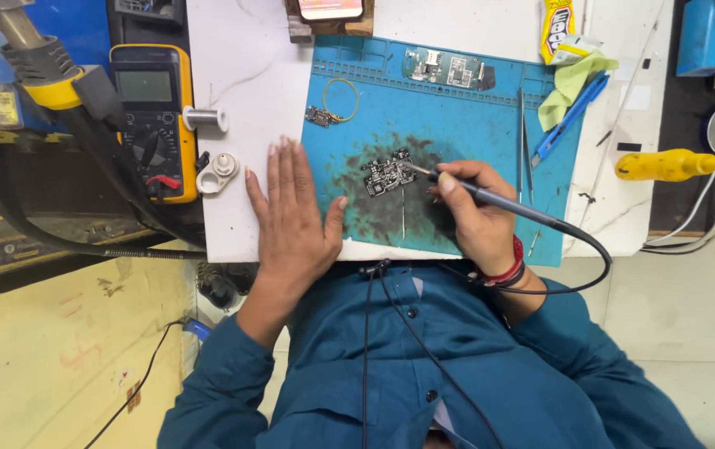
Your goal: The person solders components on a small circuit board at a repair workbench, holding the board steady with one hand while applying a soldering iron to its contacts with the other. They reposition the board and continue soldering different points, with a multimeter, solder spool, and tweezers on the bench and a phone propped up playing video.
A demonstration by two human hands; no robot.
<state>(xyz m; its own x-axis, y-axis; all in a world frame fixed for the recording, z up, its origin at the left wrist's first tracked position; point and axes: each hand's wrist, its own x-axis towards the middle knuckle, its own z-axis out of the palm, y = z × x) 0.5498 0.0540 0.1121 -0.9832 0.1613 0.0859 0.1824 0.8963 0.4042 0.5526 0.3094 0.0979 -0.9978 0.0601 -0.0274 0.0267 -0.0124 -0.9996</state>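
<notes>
A slim grey soldering iron (499, 202) is gripped by the right hand (478, 218), tip on a small black circuit board (388, 174); the left hand (291, 216) is laid flat and open on the white table (241, 125)

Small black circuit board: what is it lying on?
The small black circuit board lies on the blue work mat, on a dark, sooty patch. The soldering iron in the right hand has its tip at the board's edge. The mat directly beneath the board is covered.

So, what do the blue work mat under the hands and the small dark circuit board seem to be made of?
The blue work mat looks like matte silicone or rubber: moulded ridges along its top edge, dark smudges, no shine. The small dark circuit board seems to be rigid laminate carrying tiny metallic parts that glint; the right hand holds a soldering iron at its edge.
</notes>
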